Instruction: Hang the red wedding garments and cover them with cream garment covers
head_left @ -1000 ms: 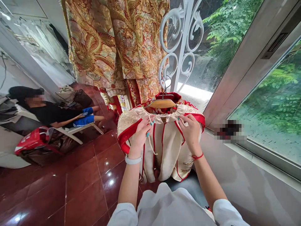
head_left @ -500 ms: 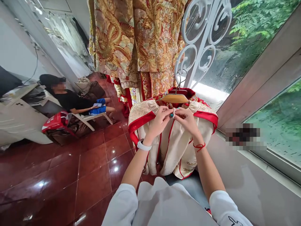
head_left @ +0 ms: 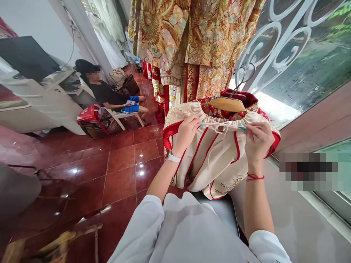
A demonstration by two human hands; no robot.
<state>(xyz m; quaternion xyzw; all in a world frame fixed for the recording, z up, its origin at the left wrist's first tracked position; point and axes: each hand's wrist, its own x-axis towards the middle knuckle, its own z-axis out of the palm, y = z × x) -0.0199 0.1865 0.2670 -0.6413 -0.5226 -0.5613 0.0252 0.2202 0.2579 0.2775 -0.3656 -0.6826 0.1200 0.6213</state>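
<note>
Thin whitish fabric drawstring (head_left: pixel 219 126), stretched between left grip (head_left: pixel 189 132) and right grip (head_left: pixel 258 137), pinched by thumb and fingers at either end, with a small loop midway. Best pulled evenly from both sides, without twisting the cream fabric garment with red trim (head_left: pixel 225 160) just below the grip. Beyond, avoid jolting the curved light-brown wooden hanger (head_left: pixel 227 104); farther off, gold-and-red embroidered robes (head_left: pixel 211 33).

Now pulls the cord (head_left: pixel 220 128) straight along the gathered edge (head_left: pixel 208 119) of the cream garment (head_left: pixel 223 155), with left hand (head_left: pixel 188 133) and right hand (head_left: pixel 259 138) spread apart instead of meeting at the middle.
</note>
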